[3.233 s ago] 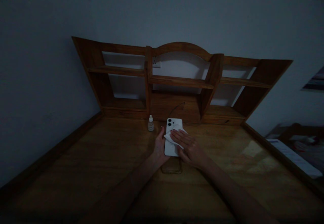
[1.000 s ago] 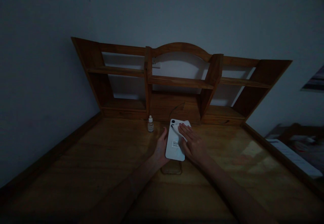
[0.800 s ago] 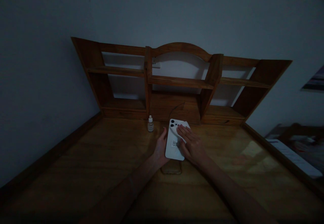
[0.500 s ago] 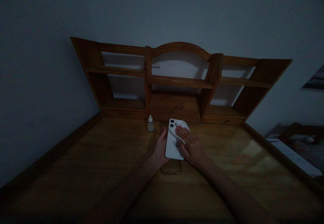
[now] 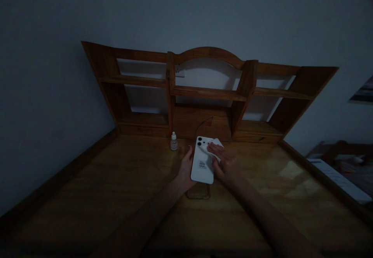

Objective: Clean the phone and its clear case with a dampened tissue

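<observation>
A white smartphone (image 5: 202,172) is held over the desk with its back and camera lenses facing up. My left hand (image 5: 185,168) grips it by the left edge, thumb along the side. Under the fingers of my right hand (image 5: 225,164) is a thin white cloth or tissue (image 5: 217,142), pressed against the upper right of the phone's back. A small label shows on the lower half of the back. Below the phone, a clear phone case (image 5: 198,197) lies on the desk, partly covered by the phone. Left of the phone stands a small dropper bottle (image 5: 174,143) with a white top.
The wooden desk (image 5: 101,184) has raised side edges. A wooden shelf unit (image 5: 208,91) stands at its back against the wall, with a thin dark cable (image 5: 201,125) in front. A wall socket (image 5: 180,72) shows through the shelf. Beyond the right edge lies a white sheet-like item (image 5: 339,178).
My right hand has slid right across the phone's back with the white cloth, uncovering the label and more of the lower half. My left hand keeps its hold.
</observation>
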